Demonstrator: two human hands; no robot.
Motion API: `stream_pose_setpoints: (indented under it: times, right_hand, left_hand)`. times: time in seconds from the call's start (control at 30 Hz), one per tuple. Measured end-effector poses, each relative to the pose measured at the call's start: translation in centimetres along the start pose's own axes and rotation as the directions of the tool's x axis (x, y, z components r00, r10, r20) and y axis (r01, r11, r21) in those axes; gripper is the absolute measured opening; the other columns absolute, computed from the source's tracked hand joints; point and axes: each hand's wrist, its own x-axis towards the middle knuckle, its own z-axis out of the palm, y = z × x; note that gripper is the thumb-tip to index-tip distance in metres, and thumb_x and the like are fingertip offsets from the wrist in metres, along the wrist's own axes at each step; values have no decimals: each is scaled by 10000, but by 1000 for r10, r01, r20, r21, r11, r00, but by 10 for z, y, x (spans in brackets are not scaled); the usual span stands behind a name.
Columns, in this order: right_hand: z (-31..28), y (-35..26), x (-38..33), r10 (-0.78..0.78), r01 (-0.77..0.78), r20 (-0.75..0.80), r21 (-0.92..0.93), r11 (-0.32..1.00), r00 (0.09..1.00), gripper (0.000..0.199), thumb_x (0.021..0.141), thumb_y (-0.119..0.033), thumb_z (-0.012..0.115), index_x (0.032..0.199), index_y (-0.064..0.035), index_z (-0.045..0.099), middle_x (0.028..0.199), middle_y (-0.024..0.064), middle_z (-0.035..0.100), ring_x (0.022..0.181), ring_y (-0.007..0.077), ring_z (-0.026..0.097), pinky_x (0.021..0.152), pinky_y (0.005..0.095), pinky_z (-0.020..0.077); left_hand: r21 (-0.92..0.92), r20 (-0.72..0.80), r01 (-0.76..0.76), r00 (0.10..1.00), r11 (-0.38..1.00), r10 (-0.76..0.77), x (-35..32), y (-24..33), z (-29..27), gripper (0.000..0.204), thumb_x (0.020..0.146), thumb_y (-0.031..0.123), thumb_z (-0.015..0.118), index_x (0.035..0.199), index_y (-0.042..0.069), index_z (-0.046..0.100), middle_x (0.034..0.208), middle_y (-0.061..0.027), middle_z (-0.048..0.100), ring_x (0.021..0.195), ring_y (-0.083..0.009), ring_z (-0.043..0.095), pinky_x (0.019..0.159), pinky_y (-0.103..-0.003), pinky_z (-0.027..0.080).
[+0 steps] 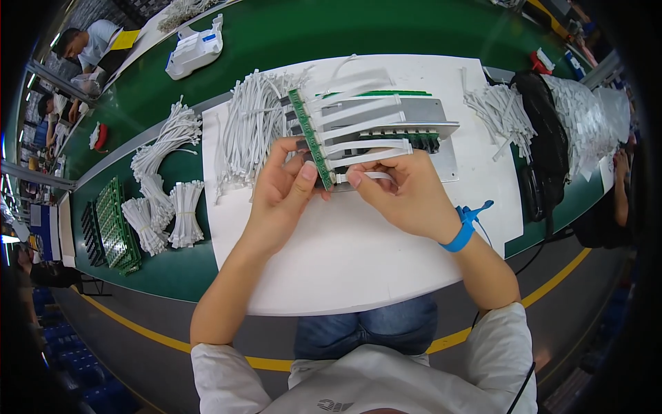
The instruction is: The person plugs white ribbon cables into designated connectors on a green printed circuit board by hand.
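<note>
My left hand (277,196) grips the lower end of a long, narrow green circuit board (308,131), which stands tilted above the white work surface. Several white flat cables (365,127) run from the board's right side. At its bottom end, the fingers of my right hand (417,196) pinch a white flat cable (378,176), its connector at or against the board; whether it is seated I cannot tell. Behind the cables lies a grey metal plate (429,110) with another green board on it. A blue strap (460,238) circles my right wrist.
Loose white cables (252,124) pile up behind my left hand, with more (500,114) at the right. Cable bundles (186,214) and stacked green boards (114,224) lie on the green bench at left. A black bag (538,131) sits at right. Other people work far left.
</note>
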Motion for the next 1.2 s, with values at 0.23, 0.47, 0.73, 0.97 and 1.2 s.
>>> stream_pose_setpoints:
  times: [0.23,0.47,0.73,0.97,1.2]
  right_hand:
    - [5,-1,-1,-105,105,4,-164,981,994,111,800,-69,708,882,-11,662,765,-7,627,594,33,428,500,186,339]
    - [5,-1,-2,-2,5,35,-83,997,999,96,785,-70,693,860,-15,669,735,-19,631,581,26,441,499,183,359]
    - [1,2,-1,-10,14,27,-154,988,1000,107,759,-96,719,822,-19,678,716,-29,616,585,35,390,498,192,348]
    - [1,-1,0,0,3,20,-151,989,1000,88,760,-78,718,809,-15,682,698,-47,585,591,31,352,491,196,320]
    - [1,-1,1,-23,25,19,-116,993,1000,81,763,-77,722,810,-21,685,699,-48,594,582,29,356,492,187,320]
  left_hand:
    - [56,65,62,996,997,-66,-3,-5,-5,319,979,197,526,1244,98,380,1107,-77,599,935,-135,542,770,-288,437]
    - [56,62,-26,998,998,23,-2,-10,-3,324,975,125,521,1257,47,381,1107,-102,583,880,-127,545,773,-270,466]
    - [100,8,-45,999,994,44,-2,-10,1,327,962,111,545,1250,47,403,1103,-87,592,913,-114,550,787,-267,466]
    - [86,15,-21,1000,996,20,-3,-9,-2,323,953,109,561,1237,36,427,1093,-82,599,921,-108,551,792,-259,469]
    - [13,2,29,1000,1000,-29,-3,-7,-2,327,947,110,574,1231,18,442,1096,-82,601,920,-112,558,794,-260,473]
